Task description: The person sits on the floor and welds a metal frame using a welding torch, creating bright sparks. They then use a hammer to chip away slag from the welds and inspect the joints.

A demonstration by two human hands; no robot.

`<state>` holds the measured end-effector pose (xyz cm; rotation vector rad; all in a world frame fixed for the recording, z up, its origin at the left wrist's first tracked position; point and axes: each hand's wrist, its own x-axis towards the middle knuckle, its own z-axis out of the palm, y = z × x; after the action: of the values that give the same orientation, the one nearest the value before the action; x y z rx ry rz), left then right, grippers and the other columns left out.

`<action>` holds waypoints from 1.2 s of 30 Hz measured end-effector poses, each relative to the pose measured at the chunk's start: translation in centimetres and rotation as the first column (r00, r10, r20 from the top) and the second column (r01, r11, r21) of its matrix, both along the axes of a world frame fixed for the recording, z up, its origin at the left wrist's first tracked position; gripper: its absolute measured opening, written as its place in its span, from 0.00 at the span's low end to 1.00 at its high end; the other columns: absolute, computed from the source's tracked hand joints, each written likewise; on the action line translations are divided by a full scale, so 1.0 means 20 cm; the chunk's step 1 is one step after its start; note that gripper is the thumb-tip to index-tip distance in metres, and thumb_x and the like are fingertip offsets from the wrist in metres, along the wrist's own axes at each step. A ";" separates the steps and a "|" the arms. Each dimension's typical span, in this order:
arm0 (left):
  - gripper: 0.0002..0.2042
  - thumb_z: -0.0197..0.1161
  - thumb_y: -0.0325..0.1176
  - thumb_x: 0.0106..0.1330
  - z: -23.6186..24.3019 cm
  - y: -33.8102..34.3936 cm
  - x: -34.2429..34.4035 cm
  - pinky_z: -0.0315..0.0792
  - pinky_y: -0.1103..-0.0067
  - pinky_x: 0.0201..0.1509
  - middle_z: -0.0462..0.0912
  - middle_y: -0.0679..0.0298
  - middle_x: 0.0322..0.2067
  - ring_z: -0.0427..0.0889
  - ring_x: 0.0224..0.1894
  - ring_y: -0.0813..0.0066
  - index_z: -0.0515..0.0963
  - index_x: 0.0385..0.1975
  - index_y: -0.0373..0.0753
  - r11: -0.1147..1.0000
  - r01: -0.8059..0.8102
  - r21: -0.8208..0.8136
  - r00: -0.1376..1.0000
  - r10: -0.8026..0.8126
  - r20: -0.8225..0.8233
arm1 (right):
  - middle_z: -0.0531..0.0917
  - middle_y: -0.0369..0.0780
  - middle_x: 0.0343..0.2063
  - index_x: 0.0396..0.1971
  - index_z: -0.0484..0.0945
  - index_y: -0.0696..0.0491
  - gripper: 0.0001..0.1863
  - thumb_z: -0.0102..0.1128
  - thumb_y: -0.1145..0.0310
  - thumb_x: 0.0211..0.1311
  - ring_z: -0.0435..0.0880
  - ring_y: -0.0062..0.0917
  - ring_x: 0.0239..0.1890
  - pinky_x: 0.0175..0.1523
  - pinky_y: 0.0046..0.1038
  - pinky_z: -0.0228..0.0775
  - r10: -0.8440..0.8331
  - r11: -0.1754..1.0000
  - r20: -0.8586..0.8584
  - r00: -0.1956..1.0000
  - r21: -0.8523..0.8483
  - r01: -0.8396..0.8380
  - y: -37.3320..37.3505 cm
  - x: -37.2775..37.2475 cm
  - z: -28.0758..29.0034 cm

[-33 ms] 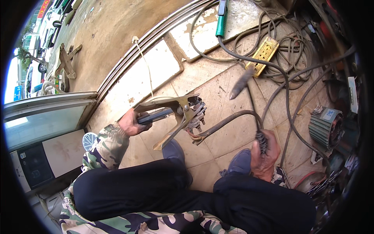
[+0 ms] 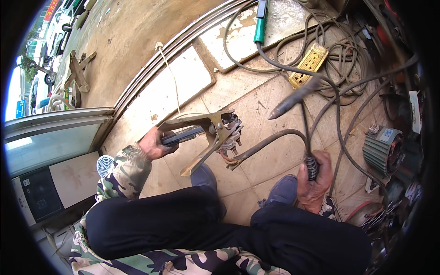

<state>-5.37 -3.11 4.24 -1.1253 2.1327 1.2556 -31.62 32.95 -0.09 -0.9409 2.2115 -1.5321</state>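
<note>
My left hand (image 2: 155, 143) is closed around the arm of a brass-coloured welding earth clamp (image 2: 220, 126), with a dark grey bar (image 2: 183, 136) along the grip. The clamp's jaw end, with bolts and bare copper strands, points right above the floor. A thick brown cable (image 2: 270, 139) curves from it toward my right hand. My right hand (image 2: 316, 181) grips the coiled-spring handle of a chipping hammer (image 2: 286, 104). Its pointed head is to the right of the clamp and apart from it, partly smeared by motion.
A yellow power strip (image 2: 314, 59) lies among coiled cables (image 2: 348, 68). The green-handled electrode holder (image 2: 261, 30) rests on a pale slab at the top. To the right stands a finned green motor (image 2: 382, 149). A door track (image 2: 151, 59) crosses at upper left, near a glass door (image 2: 55, 144).
The hammer head has swung slightly and shows larger and sharper at its tip. My right hand has shifted a little to the right. My left hand and the clamp stay in place.
</note>
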 end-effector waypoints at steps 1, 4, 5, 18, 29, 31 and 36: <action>0.05 0.68 0.27 0.59 -0.01 0.00 0.01 0.68 0.79 0.27 0.76 0.71 0.19 0.71 0.24 0.83 0.80 0.30 0.34 1.000 -0.005 0.000 1.000 0.005 -0.004 | 0.78 0.37 0.19 0.43 0.75 0.60 0.13 0.68 0.74 0.63 0.78 0.24 0.20 0.28 0.28 0.72 -0.019 1.000 0.055 0.998 -0.008 0.019 0.00 0.00 -0.01; 0.05 0.68 0.28 0.60 0.00 -0.02 0.01 0.69 0.79 0.27 0.77 0.71 0.18 0.72 0.23 0.83 0.81 0.26 0.34 0.999 0.002 0.032 0.998 -0.004 0.068 | 0.78 0.36 0.19 0.43 0.74 0.60 0.12 0.67 0.74 0.65 0.78 0.24 0.20 0.28 0.27 0.71 -0.008 0.994 0.534 0.845 0.099 -0.054 0.00 0.04 0.00; 0.05 0.68 0.28 0.60 0.00 -0.02 0.01 0.69 0.79 0.27 0.77 0.71 0.18 0.72 0.23 0.83 0.81 0.27 0.34 0.999 0.019 0.038 0.997 -0.022 0.072 | 0.78 0.38 0.19 0.41 0.75 0.60 0.09 0.65 0.73 0.66 0.79 0.26 0.19 0.28 0.27 0.71 -0.017 0.990 0.517 0.856 0.131 -0.060 -0.01 0.05 0.00; 0.04 0.69 0.24 0.60 -0.01 -0.03 -0.05 0.72 0.81 0.28 0.79 0.70 0.20 0.77 0.25 0.83 0.80 0.29 0.32 1.000 0.011 0.028 0.997 -0.013 0.075 | 0.82 0.46 0.22 0.40 0.78 0.60 0.07 0.64 0.75 0.65 0.85 0.33 0.21 0.27 0.31 0.73 0.003 0.991 0.300 0.954 0.127 -0.043 -0.05 0.13 0.01; 0.18 0.68 0.19 0.61 -0.03 -0.04 0.01 0.79 0.80 0.39 0.80 0.66 0.34 0.80 0.37 0.77 0.74 0.50 0.35 0.998 -0.011 0.063 0.998 0.007 0.070 | 0.81 0.48 0.20 0.41 0.77 0.61 0.08 0.63 0.75 0.65 0.84 0.39 0.21 0.28 0.35 0.74 0.005 0.995 0.348 0.937 0.096 -0.040 -0.06 0.13 0.02; 0.17 0.69 0.20 0.60 0.00 -0.02 0.00 0.79 0.81 0.40 0.80 0.66 0.34 0.80 0.37 0.78 0.75 0.49 0.35 0.989 -0.102 0.103 0.994 0.097 0.048 | 0.80 0.47 0.20 0.41 0.78 0.61 0.08 0.63 0.75 0.65 0.83 0.35 0.20 0.27 0.34 0.73 0.202 0.957 0.265 0.943 0.151 -0.247 -0.12 0.10 0.02; 0.16 0.70 0.22 0.58 -0.01 -0.03 0.00 0.76 0.82 0.38 0.83 0.67 0.32 0.79 0.35 0.82 0.78 0.47 0.33 0.993 -0.083 0.083 0.996 0.084 -0.013 | 0.80 0.51 0.20 0.39 0.76 0.62 0.07 0.63 0.76 0.64 0.83 0.47 0.22 0.28 0.39 0.72 0.094 0.985 0.233 0.968 0.121 -0.124 -0.12 0.10 0.08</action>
<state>-5.36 -3.69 4.02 -1.1841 2.0448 1.3809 -29.53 30.62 1.50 -0.7906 2.0383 -1.3493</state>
